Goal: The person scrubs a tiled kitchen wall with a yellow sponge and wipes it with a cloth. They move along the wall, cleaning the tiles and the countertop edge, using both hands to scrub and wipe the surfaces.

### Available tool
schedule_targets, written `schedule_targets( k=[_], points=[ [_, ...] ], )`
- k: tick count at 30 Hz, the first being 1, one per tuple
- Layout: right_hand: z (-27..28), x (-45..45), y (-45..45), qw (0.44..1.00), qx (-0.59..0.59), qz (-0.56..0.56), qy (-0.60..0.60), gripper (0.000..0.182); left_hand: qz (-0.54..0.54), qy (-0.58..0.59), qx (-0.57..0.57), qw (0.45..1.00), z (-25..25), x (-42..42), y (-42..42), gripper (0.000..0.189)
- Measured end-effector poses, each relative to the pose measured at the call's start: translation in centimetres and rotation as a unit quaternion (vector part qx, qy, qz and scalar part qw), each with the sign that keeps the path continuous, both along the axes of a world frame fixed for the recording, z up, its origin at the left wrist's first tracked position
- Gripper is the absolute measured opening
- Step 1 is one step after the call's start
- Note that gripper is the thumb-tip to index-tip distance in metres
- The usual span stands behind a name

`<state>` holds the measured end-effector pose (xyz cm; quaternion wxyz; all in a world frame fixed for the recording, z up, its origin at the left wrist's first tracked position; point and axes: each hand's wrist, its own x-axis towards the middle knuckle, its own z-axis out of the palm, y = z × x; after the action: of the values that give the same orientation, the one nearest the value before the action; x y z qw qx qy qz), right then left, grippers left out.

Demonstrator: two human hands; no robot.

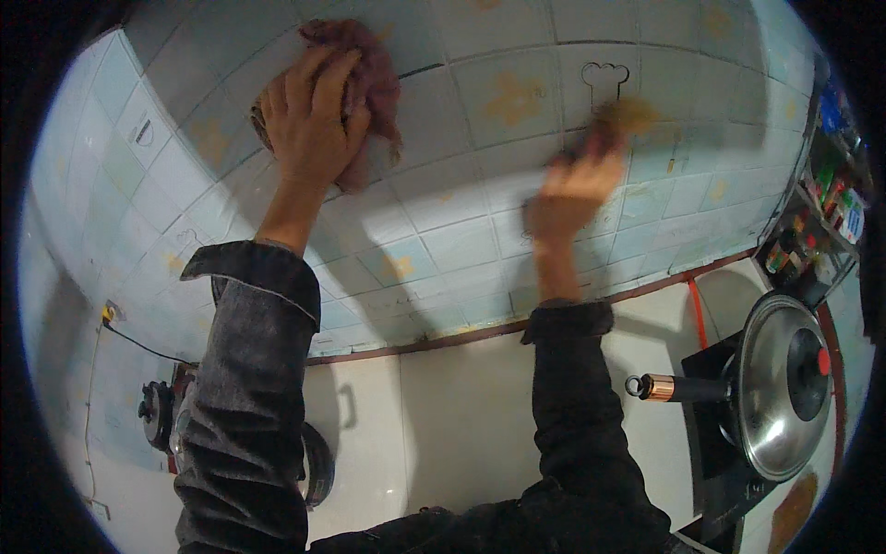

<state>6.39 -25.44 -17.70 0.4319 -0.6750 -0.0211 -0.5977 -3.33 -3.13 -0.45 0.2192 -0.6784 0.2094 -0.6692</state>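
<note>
My left hand (311, 118) presses a brownish-pink cloth (374, 90) against the patterned tile wall (450, 242). Its fingers are bent over the cloth, which bunches up on the right side of the hand. Further right, my right hand (578, 197) is blurred by motion, close to the same wall. It grips a small object (616, 124), dark near the fingers and yellowish at the far end; the blur hides what exactly it is. Just above that object, a chef's-hat drawing (604, 73) shows on a tile.
A lidded pan (782, 395) sits on a black cooktop (720, 478) at the right, its handle pointing left. Bottles and packets fill a rack (824, 187) at the far right. A pale countertop (450, 429) runs below the wall. Partly behind my left sleeve is a pot (318, 464).
</note>
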Motion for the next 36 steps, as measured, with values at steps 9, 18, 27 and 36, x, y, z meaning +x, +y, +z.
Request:
schedule_targets(
  k=[9, 18, 27, 36],
  points=[
    [-7.7, -10.8, 4.5, 0.924, -0.270, 0.265, 0.061, 0.039, 0.015, 0.006, -0.002, 1.000, -0.2, 0.2, 0.5, 0.046],
    [-13.2, -22.3, -5.1, 0.344, 0.456, 0.766, 0.294, 0.054, 0.096, 0.133, -0.101, 0.981, -3.2, -5.4, -3.0, 0.037],
    [-25.5, -33.4, -11.3, 0.313, 0.553, 0.608, 0.476, 0.053, -0.309, 0.334, -0.843, 0.286, -22.6, -26.3, -7.0, 0.040],
    [-26.0, -34.5, -12.4, 0.718, 0.185, 0.402, 0.537, 0.037, -0.296, 0.248, -0.921, -0.043, -34.8, -41.3, -10.4, 0.045]
  ],
)
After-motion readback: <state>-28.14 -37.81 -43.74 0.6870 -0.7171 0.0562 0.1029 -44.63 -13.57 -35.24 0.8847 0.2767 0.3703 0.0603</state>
